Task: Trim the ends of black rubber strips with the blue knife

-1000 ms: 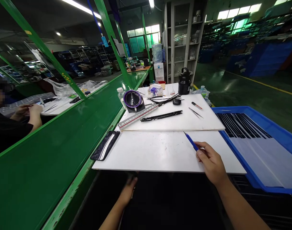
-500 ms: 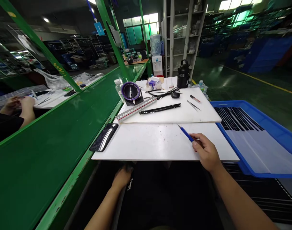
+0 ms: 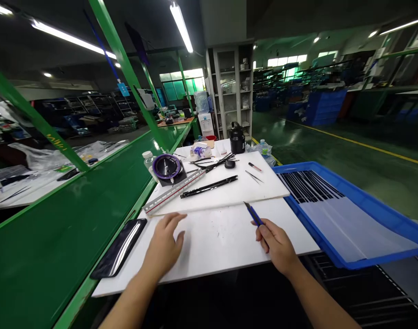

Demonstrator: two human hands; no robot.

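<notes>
My right hand (image 3: 277, 244) is closed around a blue utility knife (image 3: 255, 215), its blade pointing up and left over the white table (image 3: 212, 246). Over the table's left part, my left hand (image 3: 166, 242) holds nothing, thumb and fingers apart. Beyond it, a metal ruler (image 3: 174, 191) with a red line lies slanted on a raised white board (image 3: 263, 189). Beside the ruler is a bundle of black strips (image 3: 209, 186). Tweezers (image 3: 254, 177) and a small pen-like tool (image 3: 254, 167) rest farther right, near a black rounded case (image 3: 230, 164).
A smartphone (image 3: 119, 249) lies by the green partition (image 3: 51, 233). A purple-rimmed round device (image 3: 166, 166), a clear bottle (image 3: 149, 162) and a black flask (image 3: 237, 139) stand at the back. At right, a blue tray (image 3: 352, 180) holds several black strips and white sheets.
My left hand has risen from below the table edge to above the tabletop, fingers spread. My right hand still holds the knife. The camera view has tilted up and turned right.
</notes>
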